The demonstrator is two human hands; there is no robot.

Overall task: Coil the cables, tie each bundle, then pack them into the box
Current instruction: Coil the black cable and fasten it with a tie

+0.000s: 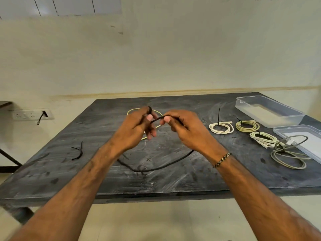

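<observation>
One view only, worn on my head, wide-angle. It looks forward and down over the dark table (173,180), whose near edge runs across the lower middle of the frame. My forearms enter from both bottom corners; left hand (137,129) and right hand (187,131) meet close below the lens at frame centre. Wall fills the upper half. Clear box (267,110) sits far right, wall socket (31,114) at mid left. No second view to overlap
</observation>
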